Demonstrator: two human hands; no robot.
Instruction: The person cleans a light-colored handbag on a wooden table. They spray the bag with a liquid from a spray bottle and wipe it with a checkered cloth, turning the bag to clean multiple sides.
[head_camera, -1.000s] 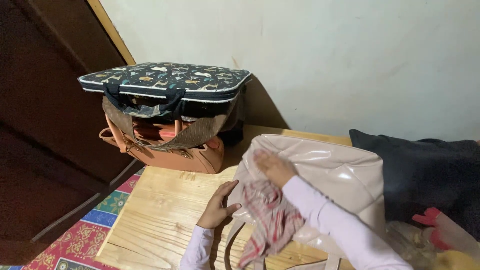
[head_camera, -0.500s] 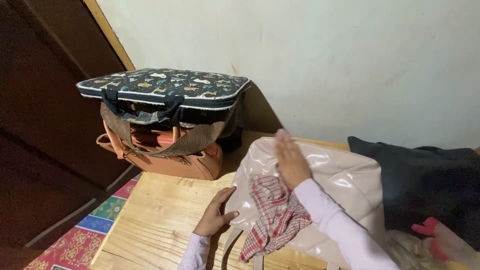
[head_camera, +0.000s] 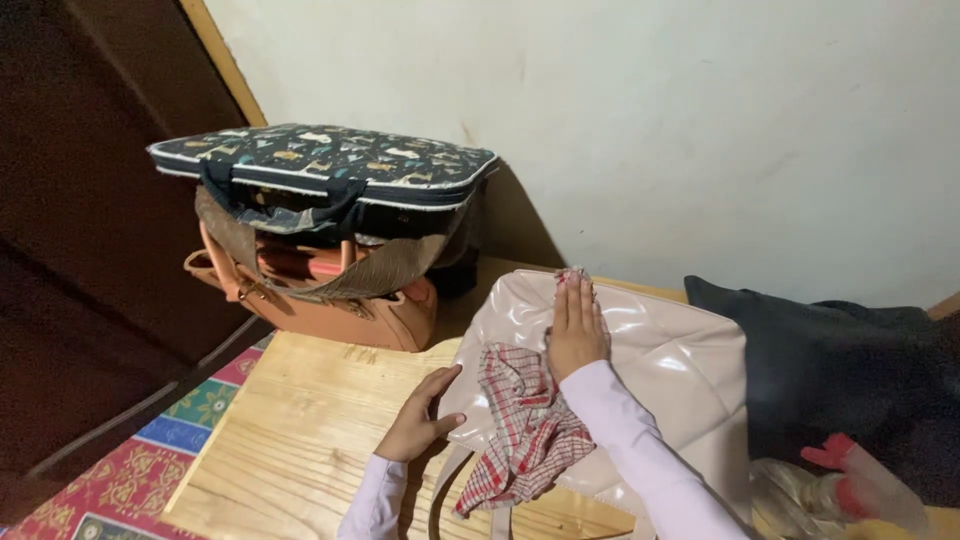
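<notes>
From the head camera I see my right hand (head_camera: 576, 330) lying flat, fingers straight and together, on the glossy beige bag (head_camera: 655, 375), pinning the red checked cloth (head_camera: 525, 425) that trails beneath the palm. My left hand (head_camera: 420, 425) braces the bag's near edge on the wooden table (head_camera: 290, 420), fingers loosely curled.

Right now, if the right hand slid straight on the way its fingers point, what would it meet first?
The right hand lies flat on the pale bag, fingers toward its far edge. Past that edge it would probably meet the wall; depth is hard to judge.
</notes>
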